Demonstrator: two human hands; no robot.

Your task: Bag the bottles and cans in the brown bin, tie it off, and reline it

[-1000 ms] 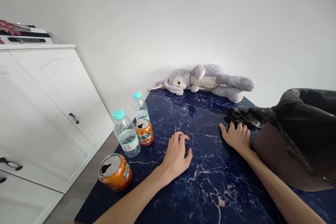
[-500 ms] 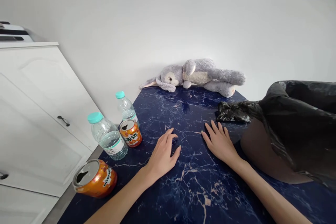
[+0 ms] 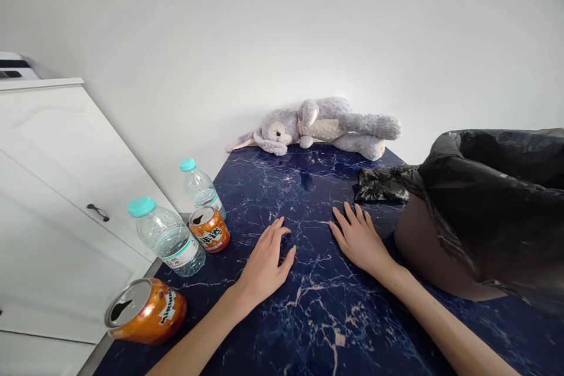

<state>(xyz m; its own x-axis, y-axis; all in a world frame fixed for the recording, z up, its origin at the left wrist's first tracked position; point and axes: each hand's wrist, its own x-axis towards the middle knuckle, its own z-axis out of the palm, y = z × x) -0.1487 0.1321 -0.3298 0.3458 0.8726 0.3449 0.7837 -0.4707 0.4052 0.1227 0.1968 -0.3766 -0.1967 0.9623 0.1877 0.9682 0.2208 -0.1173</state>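
My left hand (image 3: 265, 261) rests on the dark blue marbled table (image 3: 304, 329), fingers apart and holding nothing. To its left stand an opened orange soda can (image 3: 210, 229) and a clear water bottle (image 3: 170, 241) with a turquoise cap. Behind them is a second water bottle (image 3: 201, 188), and nearer to me a second opened orange can (image 3: 147, 311). My right hand (image 3: 361, 241) lies flat with fingers spread, also empty. Just right of it is a trash bin (image 3: 440, 252) lined with a black plastic bag (image 3: 497, 205), whose gathered end lies on the table beyond my fingertips.
A grey plush rabbit (image 3: 326, 126) lies on its side along the table's far edge, against the white wall (image 3: 282, 23). On the left a white cabinet (image 3: 53, 188) with dark handles stands past the table edge, with a white-and-black object (image 3: 17, 67) on top.
The view has shifted slightly to the right, so everything sits a little further left. Both hands keep their places on the table, and no object has been moved.
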